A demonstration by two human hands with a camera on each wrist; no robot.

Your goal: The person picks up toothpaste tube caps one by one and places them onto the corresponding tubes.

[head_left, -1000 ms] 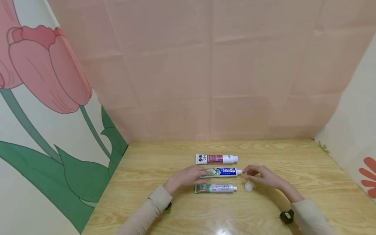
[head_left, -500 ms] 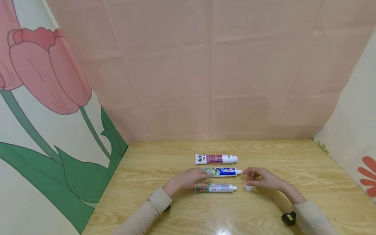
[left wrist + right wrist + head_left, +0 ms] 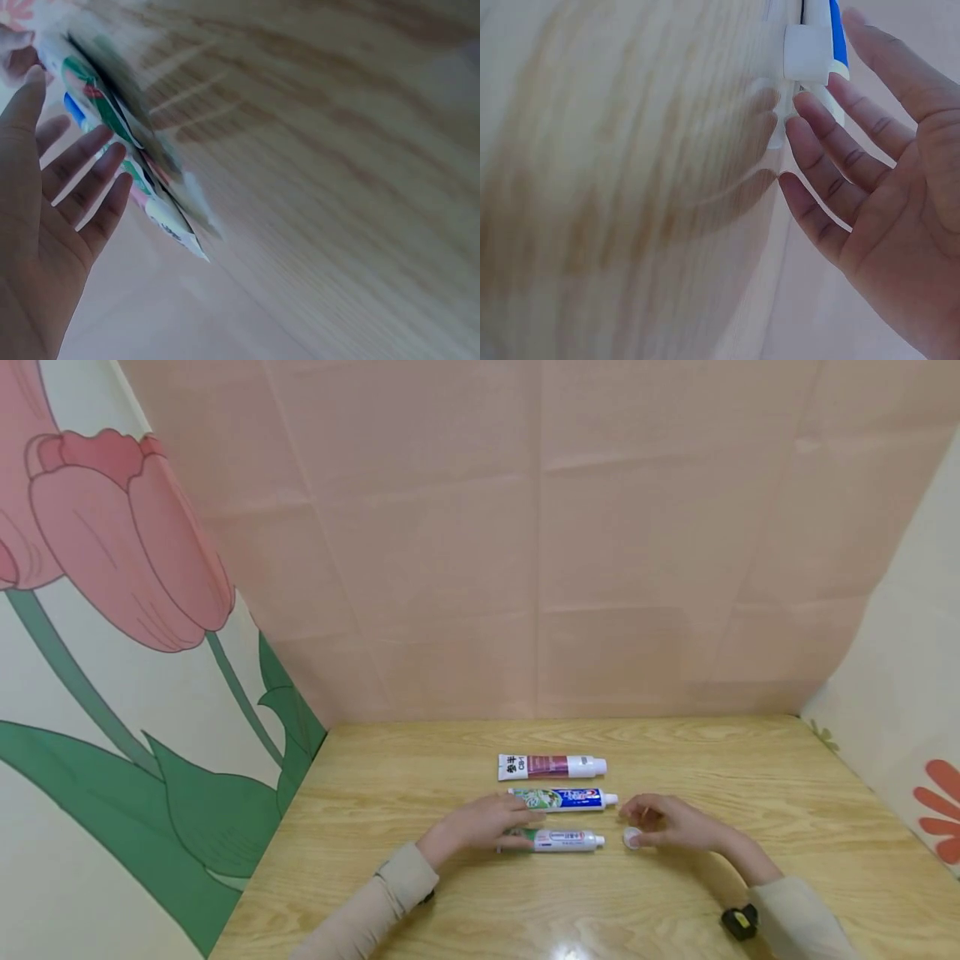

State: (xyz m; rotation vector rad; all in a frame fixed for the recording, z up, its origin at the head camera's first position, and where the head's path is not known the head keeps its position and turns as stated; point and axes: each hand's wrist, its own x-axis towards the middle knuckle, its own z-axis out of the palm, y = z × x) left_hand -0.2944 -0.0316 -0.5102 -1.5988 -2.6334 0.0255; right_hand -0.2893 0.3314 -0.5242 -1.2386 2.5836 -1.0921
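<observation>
Three toothpaste tubes lie in parallel on the table, nozzle ends to the right: a purple-and-white toothpaste tube (image 3: 551,766) farthest, a blue-and-green toothpaste tube (image 3: 577,798) in the middle, a green-and-white toothpaste tube (image 3: 566,841) nearest. My left hand (image 3: 480,822) spreads over the left ends of the nearer two, partly covering them. Its fingers are loosely extended in the left wrist view; contact cannot be told. A white cap (image 3: 630,837) stands right of the nearest tube's nozzle. Around it my right hand (image 3: 678,822) hovers, fingers relaxed, the cap (image 3: 808,54) beside the fingertips and not gripped.
The wood-grain table (image 3: 420,752) ends at a pink backdrop (image 3: 450,568). On the left stands a wall with painted tulips (image 3: 142,543). A light wall (image 3: 907,693) borders the right side.
My left hand has slid slightly toward me, from the middle tube toward the nearest one. The right hand has come down closer to the white cap.
</observation>
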